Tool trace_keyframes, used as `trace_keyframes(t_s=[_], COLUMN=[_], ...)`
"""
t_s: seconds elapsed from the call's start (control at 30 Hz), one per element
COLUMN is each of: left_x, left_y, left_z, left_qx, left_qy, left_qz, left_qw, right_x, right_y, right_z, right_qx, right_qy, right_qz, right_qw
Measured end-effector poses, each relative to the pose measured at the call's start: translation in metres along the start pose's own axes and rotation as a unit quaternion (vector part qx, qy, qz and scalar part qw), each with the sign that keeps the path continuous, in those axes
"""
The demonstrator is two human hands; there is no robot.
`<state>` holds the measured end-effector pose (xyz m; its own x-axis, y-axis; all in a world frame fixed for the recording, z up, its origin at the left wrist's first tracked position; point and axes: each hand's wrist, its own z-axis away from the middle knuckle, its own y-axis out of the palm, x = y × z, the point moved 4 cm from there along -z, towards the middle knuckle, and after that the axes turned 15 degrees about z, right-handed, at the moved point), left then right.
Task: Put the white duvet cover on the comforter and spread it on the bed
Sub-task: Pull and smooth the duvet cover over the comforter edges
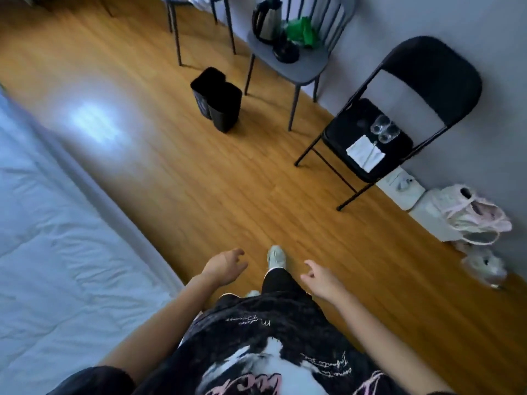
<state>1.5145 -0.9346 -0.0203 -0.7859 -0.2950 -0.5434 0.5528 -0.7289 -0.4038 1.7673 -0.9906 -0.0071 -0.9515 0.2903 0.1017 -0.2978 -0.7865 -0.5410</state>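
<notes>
My left hand and right hand: fingers loosely curled, holding nothing. White bedding left of fingers; black bin, folding chair ahead on floor.

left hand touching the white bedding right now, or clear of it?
Apart. The head view shows the left hand held over bare wood floor, a strip of floor between it and the white bedding.
</notes>
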Motion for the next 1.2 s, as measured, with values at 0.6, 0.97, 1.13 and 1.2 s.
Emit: trace_keyframes(t_s=[0.6,0.97,1.13,1.2], left_x=[0.047,0.174,0.214,0.231], left_y=[-0.3,-0.566,-0.71,-0.763], left_z=[-0.125,-0.194,-0.219,-0.229], left_qx=[-0.202,-0.209,-0.207,-0.222], left_qy=[-0.186,-0.208,-0.178,-0.177], left_qz=[0.217,0.303,0.271,0.272], left_qw=[0.937,0.906,0.923,0.919], right_x=[0.352,0.624,0.761,0.807], right_y=[-0.297,-0.406,-0.459,-0.476], right_z=[-0.257,-0.357,-0.385,-0.399], right_qx=[0.062,0.044,0.026,0.028], right_qy=[-0.24,-0.213,-0.232,-0.239], right_qz=[0.271,0.258,0.226,0.197], right_qw=[0.93,0.941,0.946,0.951])
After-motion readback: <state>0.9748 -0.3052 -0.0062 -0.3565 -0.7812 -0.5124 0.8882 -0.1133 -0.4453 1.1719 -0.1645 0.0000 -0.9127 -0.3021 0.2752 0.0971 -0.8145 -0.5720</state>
